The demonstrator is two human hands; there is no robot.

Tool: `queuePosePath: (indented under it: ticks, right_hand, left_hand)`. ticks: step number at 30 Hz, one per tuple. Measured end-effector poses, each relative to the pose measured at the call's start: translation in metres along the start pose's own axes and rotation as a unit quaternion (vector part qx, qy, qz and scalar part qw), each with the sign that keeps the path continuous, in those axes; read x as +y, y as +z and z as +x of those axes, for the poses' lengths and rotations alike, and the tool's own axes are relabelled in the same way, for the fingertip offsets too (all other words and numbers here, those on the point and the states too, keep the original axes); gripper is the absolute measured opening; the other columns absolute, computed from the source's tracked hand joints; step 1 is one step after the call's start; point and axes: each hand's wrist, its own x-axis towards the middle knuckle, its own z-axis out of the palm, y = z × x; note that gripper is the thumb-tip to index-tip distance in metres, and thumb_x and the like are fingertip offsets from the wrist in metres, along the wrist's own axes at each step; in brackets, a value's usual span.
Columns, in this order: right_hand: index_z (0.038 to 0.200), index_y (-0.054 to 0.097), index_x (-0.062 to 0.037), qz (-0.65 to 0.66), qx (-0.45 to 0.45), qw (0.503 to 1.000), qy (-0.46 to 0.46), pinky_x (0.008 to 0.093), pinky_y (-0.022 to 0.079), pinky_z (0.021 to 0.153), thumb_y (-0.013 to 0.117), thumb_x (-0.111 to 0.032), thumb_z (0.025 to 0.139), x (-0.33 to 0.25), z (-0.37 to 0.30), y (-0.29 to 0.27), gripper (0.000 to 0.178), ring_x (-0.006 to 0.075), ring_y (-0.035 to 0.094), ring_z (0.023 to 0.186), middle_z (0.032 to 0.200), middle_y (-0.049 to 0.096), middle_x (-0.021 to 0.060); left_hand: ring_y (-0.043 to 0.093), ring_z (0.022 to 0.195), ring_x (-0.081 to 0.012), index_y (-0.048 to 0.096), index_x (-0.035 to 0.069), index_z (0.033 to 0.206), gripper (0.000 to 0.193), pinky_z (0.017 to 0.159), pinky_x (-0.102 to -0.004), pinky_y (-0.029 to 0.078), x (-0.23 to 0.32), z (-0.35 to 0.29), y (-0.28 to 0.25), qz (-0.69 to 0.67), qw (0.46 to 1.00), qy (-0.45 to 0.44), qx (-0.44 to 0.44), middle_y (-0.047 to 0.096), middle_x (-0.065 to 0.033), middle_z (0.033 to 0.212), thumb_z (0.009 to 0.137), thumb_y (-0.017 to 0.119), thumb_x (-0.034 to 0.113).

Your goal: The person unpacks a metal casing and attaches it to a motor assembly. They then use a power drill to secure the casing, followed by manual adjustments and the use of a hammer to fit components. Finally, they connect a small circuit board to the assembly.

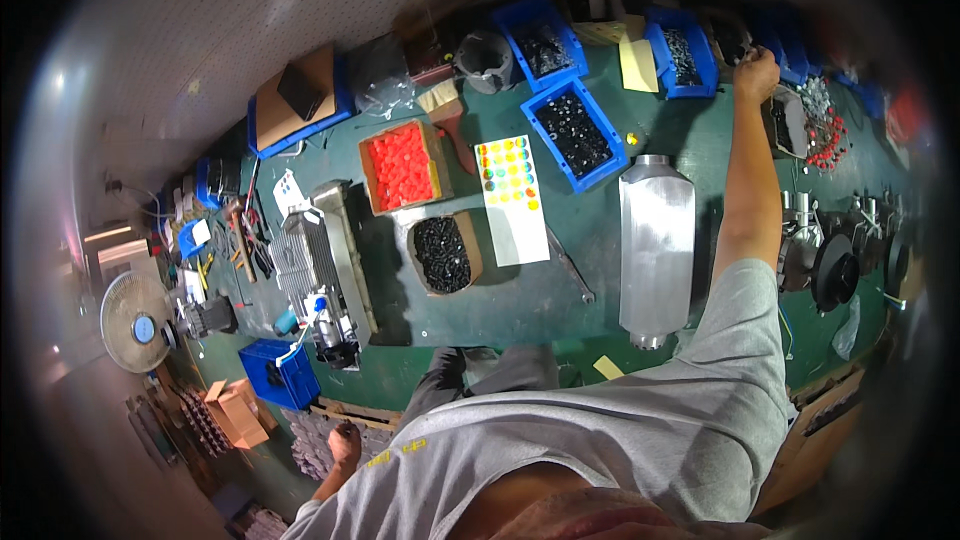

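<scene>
My right arm stretches to the far right of the bench, where my right hand (757, 76) is at the edge of a container of dark small parts (732, 38). Its fingers are curled closed, and whatever they hold is hidden. Low on the left, my left hand (345, 448) is closed beside a stack of grey metal parts (308, 442) below bench height. A dark spot shows at its fingers, too small to name. Left of my right forearm, a silver metal housing (657, 245) lies lengthwise on the green bench (510, 312).
Blue bins of screws (683, 55) and black fasteners (573, 135) line the back. Mid-bench are a box of red caps (402, 166), a box of black parts (441, 254), a sticker sheet (518, 225) and a wrench (572, 268). A finned motor (303, 258) stands left, a fan (138, 322) beyond.
</scene>
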Motion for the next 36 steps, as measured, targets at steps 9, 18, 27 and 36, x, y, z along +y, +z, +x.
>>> queuePosePath:
  ticks: [9, 18, 27, 36]
  right_hand:
    - [0.119, 0.068, 0.0058, 0.554, -0.263, 0.782, 0.111, 0.0273, 0.060, 0.074, 0.068, -0.009, 0.096, -0.174, -0.167, -0.071, 0.027, 0.0154, 0.069, 0.081, 0.096, 0.073, 0.0086]
    - [0.119, 0.064, 0.0027, 0.580, -0.677, 0.423, 0.162, 0.0319, 0.063, 0.076, 0.068, -0.001, 0.095, -0.317, -0.493, -0.264, 0.025, 0.0172, 0.072, 0.081, 0.094, 0.071, 0.0092]
    - [0.112, 0.066, 0.0035, 0.500, -0.721, 0.460, 0.138, 0.0292, 0.062, 0.075, 0.072, -0.006, 0.094, -0.383, -0.624, -0.352, 0.021, 0.0146, 0.071, 0.083, 0.094, 0.071, 0.0080]
    - [0.116, 0.069, 0.0065, 0.440, -0.680, 0.580, 0.086, 0.0256, 0.059, 0.071, 0.065, -0.003, 0.096, -0.436, -0.694, -0.388, 0.023, 0.0143, 0.071, 0.082, 0.099, 0.073, 0.0103]
  left_hand:
    - [0.067, 0.085, -0.0213, 0.071, 0.000, 0.109, 0.025, 0.080, -0.0359, 0.054, 0.007, 0.093, -0.115, -0.221, 0.898, -0.056, 0.375, 0.074, -0.0126, 0.095, 0.097, 0.065, 0.021]
    - [0.063, 0.077, -0.0078, 0.070, 0.000, 0.114, 0.018, 0.070, -0.0244, 0.056, 0.211, 0.084, -0.208, -0.589, 0.776, 0.157, 0.163, 0.072, -0.0039, 0.096, 0.099, 0.062, 0.005]
    - [0.063, 0.080, -0.0072, 0.070, -0.004, 0.117, 0.026, 0.073, -0.0242, 0.054, 0.161, 0.115, -0.182, -0.653, 0.704, 0.234, -0.151, 0.072, -0.0040, 0.094, 0.099, 0.068, 0.015]
    - [0.061, 0.066, -0.0076, 0.071, -0.003, 0.101, 0.014, 0.059, -0.0234, 0.050, 0.069, 0.176, -0.193, -0.623, 0.732, 0.247, -0.124, 0.069, -0.0026, 0.079, 0.095, 0.071, 0.010]
